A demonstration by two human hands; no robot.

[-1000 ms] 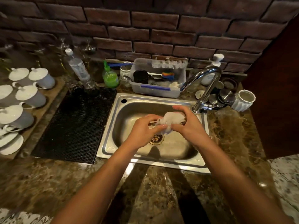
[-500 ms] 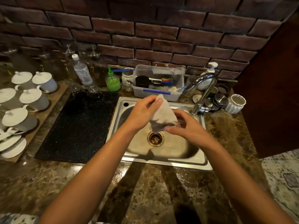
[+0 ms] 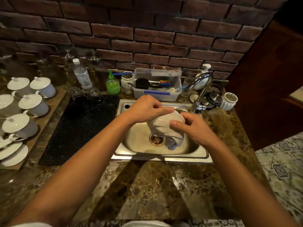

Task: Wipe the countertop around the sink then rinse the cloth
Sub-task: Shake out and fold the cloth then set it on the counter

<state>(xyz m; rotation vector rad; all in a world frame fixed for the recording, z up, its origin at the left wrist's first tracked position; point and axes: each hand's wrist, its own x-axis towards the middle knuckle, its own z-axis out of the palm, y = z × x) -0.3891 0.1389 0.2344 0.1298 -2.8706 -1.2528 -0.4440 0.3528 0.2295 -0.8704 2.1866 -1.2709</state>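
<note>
A pale grey cloth [image 3: 162, 128] hangs over the steel sink [image 3: 162, 155], its lower end drooping beside the brass drain [image 3: 156, 139]. My left hand [image 3: 147, 108] grips its top edge from the left. On the cloth's right side, my right hand [image 3: 190, 126] pinches it between fingers and thumb. Both hands look wet. The curved chrome faucet [image 3: 200, 92] stands at the sink's back right; no water stream shows. Brown marble countertop [image 3: 147, 185] surrounds the sink, with wet streaks at the front.
A black mesh mat [image 3: 78, 128] lies left of the sink, white lidded cups [image 3: 24, 125] beyond it. Behind the sink are a plastic tub [image 3: 157, 94] of brushes, a green soap bottle [image 3: 112, 85], a clear bottle [image 3: 82, 76] and a white ribbed cup [image 3: 228, 101]. A brick wall backs it all.
The cloth went from a wrung ball low in the sink to an opened, hanging sheet. Both hands rose and now hold it higher, spread wider over the basin.
</note>
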